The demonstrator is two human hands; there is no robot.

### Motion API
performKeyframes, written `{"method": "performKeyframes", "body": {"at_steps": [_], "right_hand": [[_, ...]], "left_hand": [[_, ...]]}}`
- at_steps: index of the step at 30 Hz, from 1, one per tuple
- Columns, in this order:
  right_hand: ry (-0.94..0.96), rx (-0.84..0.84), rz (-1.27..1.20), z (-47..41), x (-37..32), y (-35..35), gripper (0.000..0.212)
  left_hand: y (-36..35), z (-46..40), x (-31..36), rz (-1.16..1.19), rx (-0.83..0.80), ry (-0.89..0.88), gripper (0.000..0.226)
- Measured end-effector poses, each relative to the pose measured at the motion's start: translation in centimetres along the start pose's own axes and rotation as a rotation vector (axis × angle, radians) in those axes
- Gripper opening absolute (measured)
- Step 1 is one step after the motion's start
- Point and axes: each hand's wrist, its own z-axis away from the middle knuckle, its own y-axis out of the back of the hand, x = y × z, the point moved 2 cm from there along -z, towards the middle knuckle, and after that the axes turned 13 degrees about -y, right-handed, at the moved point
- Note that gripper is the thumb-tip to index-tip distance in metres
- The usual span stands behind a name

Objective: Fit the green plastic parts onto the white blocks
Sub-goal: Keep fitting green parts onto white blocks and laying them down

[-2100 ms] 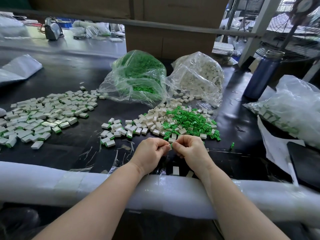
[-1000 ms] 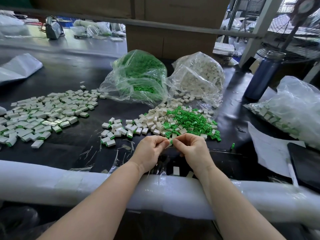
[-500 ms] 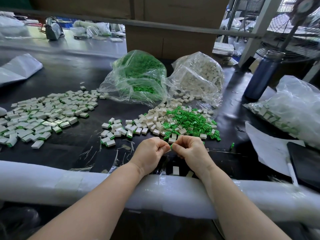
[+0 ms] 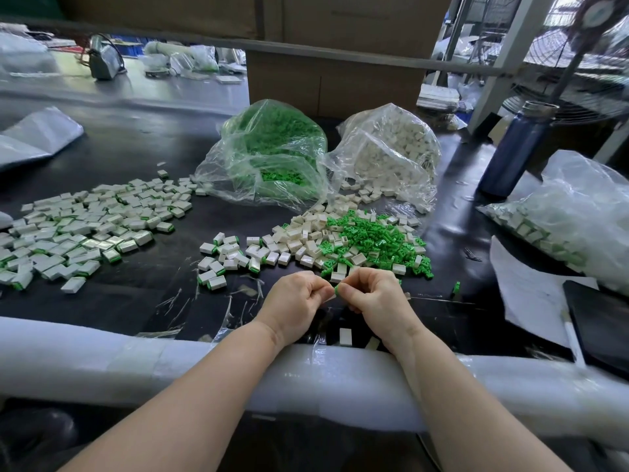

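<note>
Green plastic part [image 4: 336,289] shows only as a sliver between the two hands, pinched at the fingertips above the near edge of the black table [image 4: 136,155]. The left hand [image 4: 295,308] and right hand [image 4: 374,303] are both curled tight around it; whether a white block sits inside the left fingers cannot be made out. Just beyond them lies a loose pile of green parts [image 4: 374,238] mixed with white blocks [image 4: 299,238]. Behind it, a clear bag [image 4: 272,155] holds more green parts, and touching its right side a second clear bag [image 4: 391,155] holds white blocks. At the right edge a third bag [image 4: 575,212], cut off, holds blocks with green ends.
</note>
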Motion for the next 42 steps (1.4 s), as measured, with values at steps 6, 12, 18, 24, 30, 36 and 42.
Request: {"method": "performKeyframes", "body": {"at_steps": [6, 12, 18, 24, 30, 36, 42], "right_hand": [[0.002, 0.001, 0.033, 0.15, -0.11, -0.06, 0.023], [-0.003, -0.009, -0.061, 0.12, -0.08, -0.02, 0.021], [0.018, 0.025, -0.209, 0.23, -0.40, -0.02, 0.017], [0.006, 0.031, -0.207, 0.26, -0.36, -0.09, 0.015], [0.036, 0.003, -0.170, 0.38, -0.49, -0.28, 0.017], [0.092, 0.055, -0.149, 0.29, -0.49, -0.15, 0.013], [0.042, -0.143, -0.120, 0.43, -0.82, -0.86, 0.023]], "left_hand": [[-0.11, 0.05, -0.12, 0.007, -0.013, -0.004, 0.017], [-0.10, 0.05, -0.16, 0.092, 0.023, -0.005, 0.017], [-0.03, -0.01, -0.27, 0.366, 0.088, 0.131, 0.018], [0.04, 0.01, -0.38, 0.357, 0.107, 0.162, 0.008], [0.10, 0.01, -0.35, 0.318, 0.092, 0.164, 0.008], [0.27, -0.07, -0.05, 0.395, 0.134, 0.134, 0.011], [0.38, -0.18, 0.42, 0.439, 0.108, 0.092, 0.012]]}}
